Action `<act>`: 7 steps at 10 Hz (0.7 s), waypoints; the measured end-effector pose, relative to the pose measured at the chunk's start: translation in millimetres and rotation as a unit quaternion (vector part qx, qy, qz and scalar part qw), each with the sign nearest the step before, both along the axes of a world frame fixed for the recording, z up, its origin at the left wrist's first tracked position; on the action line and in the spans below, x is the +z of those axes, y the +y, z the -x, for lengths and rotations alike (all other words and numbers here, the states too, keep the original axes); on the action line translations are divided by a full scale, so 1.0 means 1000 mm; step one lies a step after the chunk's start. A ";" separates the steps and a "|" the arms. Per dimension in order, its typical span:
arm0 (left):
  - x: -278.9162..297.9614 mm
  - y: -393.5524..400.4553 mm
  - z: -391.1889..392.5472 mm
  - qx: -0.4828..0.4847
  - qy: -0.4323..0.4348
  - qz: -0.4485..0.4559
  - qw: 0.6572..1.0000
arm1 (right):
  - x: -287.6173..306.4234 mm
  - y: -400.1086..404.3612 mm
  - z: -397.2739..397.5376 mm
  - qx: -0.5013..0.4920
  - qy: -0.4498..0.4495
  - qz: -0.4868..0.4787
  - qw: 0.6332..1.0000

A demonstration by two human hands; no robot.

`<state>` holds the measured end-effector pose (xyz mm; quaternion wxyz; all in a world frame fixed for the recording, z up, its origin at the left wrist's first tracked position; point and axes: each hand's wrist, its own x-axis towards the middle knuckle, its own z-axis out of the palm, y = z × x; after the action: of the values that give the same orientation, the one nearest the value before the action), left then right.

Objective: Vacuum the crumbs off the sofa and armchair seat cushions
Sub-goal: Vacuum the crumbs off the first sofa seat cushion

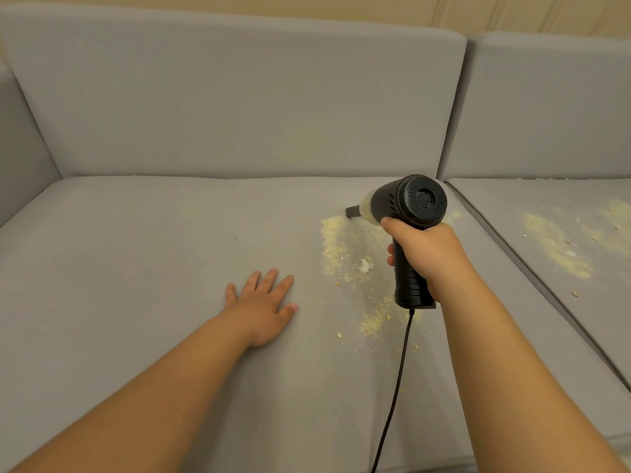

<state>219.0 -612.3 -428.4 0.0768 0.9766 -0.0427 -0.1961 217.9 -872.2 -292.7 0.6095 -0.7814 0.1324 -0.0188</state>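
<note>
two hands: left (261, 303) flat on seat cushion (136, 268), right (426, 249) gripping vacuum (406, 213), nozzle at crumbs (345, 247) btwn them

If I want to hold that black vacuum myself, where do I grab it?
Grab the handle, the ribbed black stem under the round body of the vacuum, as the right hand does now, fingers wrapped around it from the rear. Its nozzle points away toward the crumbs, and the cord hangs from the handle's bottom, so grip above that.
</note>
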 end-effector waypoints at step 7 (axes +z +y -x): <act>-0.002 0.003 -0.003 0.000 0.002 0.003 1.000 | 0.010 0.020 0.017 0.008 0.000 -0.016 1.000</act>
<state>221.8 -609.0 -430.7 0.0799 0.9760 -0.0427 -0.1980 201.3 -852.5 -283.2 0.6218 -0.7727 0.1270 -0.0118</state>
